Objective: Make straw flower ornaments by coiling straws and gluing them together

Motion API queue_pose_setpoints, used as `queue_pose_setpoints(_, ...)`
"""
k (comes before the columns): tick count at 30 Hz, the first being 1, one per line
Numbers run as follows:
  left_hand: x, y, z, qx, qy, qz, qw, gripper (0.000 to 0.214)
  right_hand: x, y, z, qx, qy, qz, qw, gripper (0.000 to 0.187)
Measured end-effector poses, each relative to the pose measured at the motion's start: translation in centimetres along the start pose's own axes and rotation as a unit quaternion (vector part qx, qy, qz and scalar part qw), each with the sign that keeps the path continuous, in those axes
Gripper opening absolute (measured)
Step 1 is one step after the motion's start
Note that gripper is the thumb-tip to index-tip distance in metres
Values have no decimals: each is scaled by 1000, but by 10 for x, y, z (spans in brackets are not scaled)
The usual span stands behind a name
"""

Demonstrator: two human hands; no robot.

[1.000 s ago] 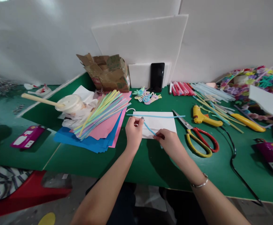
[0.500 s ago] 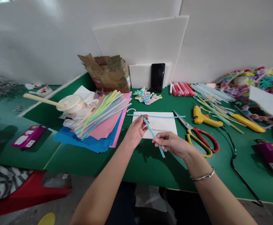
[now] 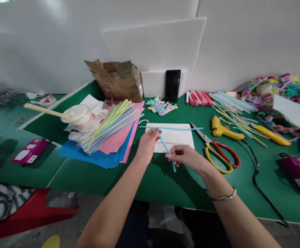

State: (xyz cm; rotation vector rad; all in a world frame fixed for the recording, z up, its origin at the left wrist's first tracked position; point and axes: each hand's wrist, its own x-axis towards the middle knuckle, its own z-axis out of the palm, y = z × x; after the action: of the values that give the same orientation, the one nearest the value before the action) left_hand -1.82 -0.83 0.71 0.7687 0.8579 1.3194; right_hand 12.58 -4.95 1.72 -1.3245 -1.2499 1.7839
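Note:
Between my two hands runs a light-blue pipe cleaner, slanting down to the right. My left hand pinches its upper end. Further down, my right hand grips it between thumb and fingers, and a short tail sticks out below. Just behind the hands lies a sheet of white paper with a drawn line on it. Another light-blue pipe cleaner rests straight across that paper. To the right of it, scissors with red and yellow handles lie on the table.
On the left, a pipe-cleaner bundle lies over coloured paper, beside a white tub. A cardboard box and a phone stand behind. At right are a yellow glue gun, its cord and markers.
My right hand has shifted slightly left along with the lower end of the pipe cleaner, which now hangs steeper. My left hand keeps its pinch on the upper end.

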Motion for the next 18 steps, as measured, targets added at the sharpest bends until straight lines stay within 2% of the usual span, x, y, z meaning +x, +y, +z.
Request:
queue_pose_setpoints(4, 2, -2, -4, 87, 11, 43, 995, 27, 4, 4, 0, -42, 35, -12, 998, 27)
queue_pose_setpoints(8, 0, 0, -4, 200, 89, 93, 971, 22, 4, 7, 1, -133, 85, -32, 987, 14)
queue_pose_setpoints(10, -3, 0, -2, 271, 139, 136, 943, 20, 4, 10, 4, -214, 145, -74, 963, 11)
queue_pose_setpoints(12, -6, 0, -1, 321, 173, 173, 915, 20, 4, 14, 7, -299, 199, -136, 923, 11)
queue_pose_setpoints(14, -7, 0, 0, 339, 187, 187, 903, 20, 5, 18, 10, -357, 221, -183, 889, 12)
queue_pose_setpoints(15, -8, 0, 0, 335, 190, 183, 905, 21, 6, 19, 11, -368, 222, -193, 882, 12)
queue_pose_setpoints(16, -8, -1, 0, 323, 192, 171, 911, 21, 7, 20, 11, -365, 220, -192, 884, 12)
queue_pose_setpoints(18, -6, -1, -1, 280, 188, 130, 932, 22, 7, 19, 11, -319, 200, -162, 912, 13)
